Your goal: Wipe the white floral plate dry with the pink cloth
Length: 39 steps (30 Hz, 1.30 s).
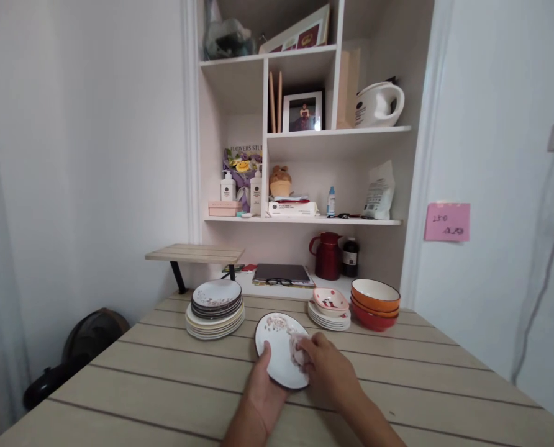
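A white plate (277,352) with a dark rim and a brownish flower print is tilted up over the table. My left hand (264,388) grips its lower left edge, the thumb lying on the face and the other fingers hidden beneath. Bunched in my right hand (328,366) is a pale, crumpled wipe (298,349), pressed against the right part of the plate's face. The fingers are closed round it, and whether it is cloth or paper I cannot tell.
Left stands a plate stack (215,316); right, small dishes (329,315) and orange and red bowls (374,304). Behind are a raised wooden stand (195,252), a laptop (281,273) with glasses, a red jug (327,256), a dark bottle (350,256) and wall shelves (305,221).
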### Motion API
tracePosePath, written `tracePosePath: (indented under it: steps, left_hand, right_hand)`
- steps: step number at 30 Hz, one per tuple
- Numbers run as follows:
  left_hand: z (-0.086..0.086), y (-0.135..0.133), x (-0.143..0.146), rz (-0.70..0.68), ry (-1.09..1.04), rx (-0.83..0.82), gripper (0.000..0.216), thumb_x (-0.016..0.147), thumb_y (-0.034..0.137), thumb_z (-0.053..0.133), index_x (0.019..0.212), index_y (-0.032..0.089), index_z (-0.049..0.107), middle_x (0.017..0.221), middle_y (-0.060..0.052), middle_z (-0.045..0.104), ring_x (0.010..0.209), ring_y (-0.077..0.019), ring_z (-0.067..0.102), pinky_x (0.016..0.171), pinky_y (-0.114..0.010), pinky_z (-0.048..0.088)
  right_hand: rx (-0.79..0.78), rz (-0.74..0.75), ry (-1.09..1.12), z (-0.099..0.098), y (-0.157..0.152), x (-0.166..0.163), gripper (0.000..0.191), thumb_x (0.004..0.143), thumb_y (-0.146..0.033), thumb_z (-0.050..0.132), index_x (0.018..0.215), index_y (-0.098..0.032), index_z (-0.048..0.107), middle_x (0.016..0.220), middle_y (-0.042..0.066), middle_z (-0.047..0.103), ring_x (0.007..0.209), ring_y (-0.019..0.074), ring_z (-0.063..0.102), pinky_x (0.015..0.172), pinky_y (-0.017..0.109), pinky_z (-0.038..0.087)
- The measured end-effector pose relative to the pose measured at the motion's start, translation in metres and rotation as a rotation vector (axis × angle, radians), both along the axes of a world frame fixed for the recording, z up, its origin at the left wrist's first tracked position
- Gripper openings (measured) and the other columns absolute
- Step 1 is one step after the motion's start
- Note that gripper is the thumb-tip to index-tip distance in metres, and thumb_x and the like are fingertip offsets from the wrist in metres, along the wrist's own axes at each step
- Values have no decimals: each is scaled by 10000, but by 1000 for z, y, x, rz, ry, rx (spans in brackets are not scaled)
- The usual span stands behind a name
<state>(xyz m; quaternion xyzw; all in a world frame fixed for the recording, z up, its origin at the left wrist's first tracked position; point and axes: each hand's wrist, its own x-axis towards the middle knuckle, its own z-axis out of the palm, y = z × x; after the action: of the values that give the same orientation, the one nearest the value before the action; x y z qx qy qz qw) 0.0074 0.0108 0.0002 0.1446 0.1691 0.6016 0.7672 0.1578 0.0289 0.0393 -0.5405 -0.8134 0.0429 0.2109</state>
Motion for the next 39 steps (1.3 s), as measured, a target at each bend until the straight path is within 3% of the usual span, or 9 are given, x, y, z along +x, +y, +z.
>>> tracePosePath:
  steps: [3, 8, 14, 19, 24, 29, 33, 39]
  left_hand:
    - [-1, 1, 0, 3, 48, -23, 459, 888, 450, 560, 1201, 120, 620, 1033, -132, 737, 974, -277, 676, 900, -412, 470]
    - [-1, 0, 5, -25, 148, 20, 380, 873, 427, 596, 1083, 121, 675, 962, -106, 751, 854, -236, 697, 836, -350, 489]
    - [3, -5, 10, -88, 142, 53, 478, 857, 441, 614, 1189, 98, 634, 1000, -146, 741, 967, -280, 680, 910, -395, 469]
    - [6, -7, 4, -57, 103, 29, 533, 858, 440, 607, 1300, 146, 558, 1096, -143, 719, 1006, -297, 671, 943, -447, 451]
    - [0, -2, 1, -75, 105, 30, 541, 852, 464, 609, 1274, 129, 576, 1070, -145, 727, 1012, -301, 666, 934, -448, 457]
    - [3, -4, 9, -207, 138, 86, 486, 858, 510, 579, 1150, 130, 662, 1033, -145, 733, 1015, -309, 664, 921, -423, 459]
    - [5, -6, 14, -259, 196, 74, 491, 854, 524, 579, 1107, 116, 682, 974, -148, 742, 971, -307, 674, 914, -420, 455]
    - [0, -2, 13, -165, 173, 34, 478, 819, 512, 637, 1088, 121, 686, 934, -132, 747, 922, -289, 681, 925, -414, 435]
  right_hand:
    - [-23, 87, 8, -1, -9, -8, 446, 718, -90, 487, 1080, -284, 660, 1069, 71, 611, 949, 216, 596, 719, 269, 395]
    - [-22, 257, 226, 2, -12, -19, 547, 678, -81, 506, 1159, -302, 643, 1144, 61, 565, 1001, 190, 579, 851, 274, 423]
    - [86, 122, 219, 12, -1, -4, 494, 762, -180, 522, 1217, -341, 626, 1243, 61, 551, 1111, 241, 536, 911, 336, 417]
    - [4, 13, 138, 6, 3, 11, 477, 763, -186, 519, 1207, -326, 621, 1178, 68, 578, 1011, 241, 590, 747, 305, 415]
    - [-42, 68, 61, 3, -5, 2, 434, 686, -137, 522, 1078, -282, 642, 1072, 55, 598, 860, 207, 613, 656, 275, 376]
    - [-9, 235, 217, 7, -12, -12, 425, 651, -100, 500, 1019, -261, 638, 1094, 48, 569, 955, 190, 593, 809, 274, 408]
    - [30, 212, 279, 8, -12, -12, 409, 692, -92, 461, 1014, -269, 643, 1103, 47, 553, 1042, 192, 561, 854, 272, 403]
    - [64, 103, 249, 11, -7, -6, 420, 760, -166, 484, 1099, -367, 630, 1158, 13, 563, 1056, 199, 558, 786, 281, 397]
